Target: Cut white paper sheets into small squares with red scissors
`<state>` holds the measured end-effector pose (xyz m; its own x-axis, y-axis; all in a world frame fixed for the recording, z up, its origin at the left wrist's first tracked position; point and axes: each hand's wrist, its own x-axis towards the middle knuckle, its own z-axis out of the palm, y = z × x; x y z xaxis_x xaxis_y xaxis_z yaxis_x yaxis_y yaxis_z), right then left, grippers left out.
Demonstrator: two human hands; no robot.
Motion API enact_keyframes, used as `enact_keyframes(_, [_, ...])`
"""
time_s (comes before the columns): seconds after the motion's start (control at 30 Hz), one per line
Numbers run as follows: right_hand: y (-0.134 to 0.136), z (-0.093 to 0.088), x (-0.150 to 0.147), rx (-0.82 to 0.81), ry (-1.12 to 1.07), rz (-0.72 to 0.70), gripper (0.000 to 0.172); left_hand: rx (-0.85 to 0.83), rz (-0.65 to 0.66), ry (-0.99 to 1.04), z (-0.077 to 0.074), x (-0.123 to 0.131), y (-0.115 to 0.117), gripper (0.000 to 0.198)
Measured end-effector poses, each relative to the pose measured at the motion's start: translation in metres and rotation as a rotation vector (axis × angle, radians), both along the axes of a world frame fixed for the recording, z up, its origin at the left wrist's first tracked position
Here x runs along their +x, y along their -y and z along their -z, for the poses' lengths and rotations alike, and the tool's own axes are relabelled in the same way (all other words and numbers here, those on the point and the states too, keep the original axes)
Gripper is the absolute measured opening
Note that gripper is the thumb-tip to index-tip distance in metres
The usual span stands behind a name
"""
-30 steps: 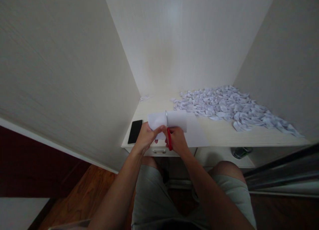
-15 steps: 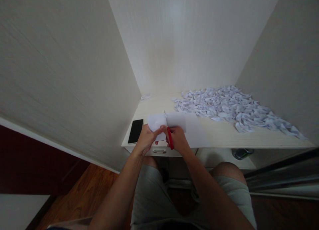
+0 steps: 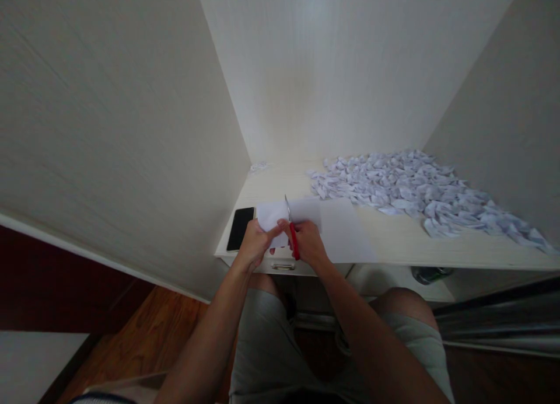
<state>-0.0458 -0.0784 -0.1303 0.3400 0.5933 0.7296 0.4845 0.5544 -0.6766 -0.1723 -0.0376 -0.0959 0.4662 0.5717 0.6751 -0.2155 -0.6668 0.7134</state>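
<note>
My left hand (image 3: 258, 240) grips a sheet of white paper (image 3: 270, 214) near its lower edge, the thumb on top. In my right hand (image 3: 308, 243) are scissors (image 3: 294, 243) with red handles, the fingers wrapped round them. Their metal blades point away from me and lie across the paper, which spreads to both sides of them. How far the blades are parted I cannot tell. Another white sheet (image 3: 347, 232) lies flat on the desk, partly behind my right hand.
A black phone (image 3: 240, 229) lies left of my left hand on the white desk (image 3: 280, 185). Many crumpled paper pieces (image 3: 394, 182) cover the back right, with a few scraps (image 3: 259, 166) in the far left corner. A drawer handle (image 3: 283, 267) and a dark can-like object (image 3: 431, 274) sit below the desktop.
The view has shifted slightly. My right hand and the scissors have moved a little left across the paper, and the blades lean more to the left. My left hand still grips the sheet.
</note>
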Motion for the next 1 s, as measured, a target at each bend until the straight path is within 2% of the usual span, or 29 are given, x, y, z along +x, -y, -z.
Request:
enact_keyframes(0.4, [-0.019,-0.009,-0.002,-0.034,-0.011,-0.09,0.074,-0.006,-0.048,-0.035,-0.005,-0.012,-0.018,0.049])
enact_keyframes(0.67, [-0.019,-0.004,-0.007,-0.022,0.02,-0.007,0.069,-0.055,-0.047,-0.011,-0.001,-0.01,-0.023,0.051])
enact_keyframes(1.0, [-0.021,-0.01,-0.003,-0.016,-0.036,-0.15,0.072,-0.062,-0.038,-0.044,-0.005,-0.018,-0.024,0.042])
